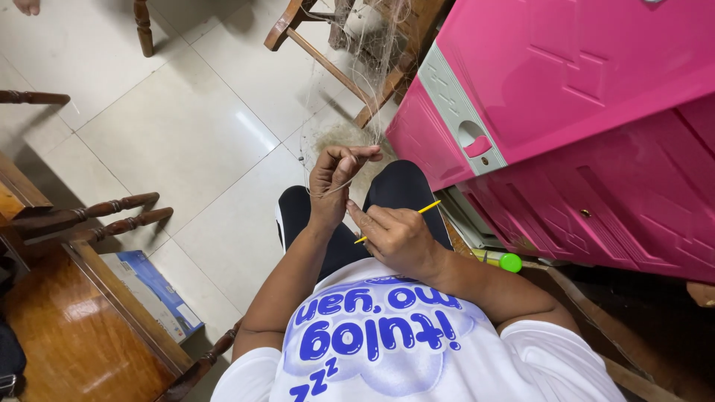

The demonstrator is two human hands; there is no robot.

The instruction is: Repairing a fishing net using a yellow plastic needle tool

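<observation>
Meanwhile, left hand pinches fine net; right hand grips yellow needle; blue box lies left.

Pink plastic cabinet, blue box

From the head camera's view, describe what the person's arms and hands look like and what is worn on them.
Both forearms are bare. The left hand and right hand wear no gloves, rings or watch that show. Short white sleeves of a white T-shirt with blue lettering cover the upper arms.
</observation>
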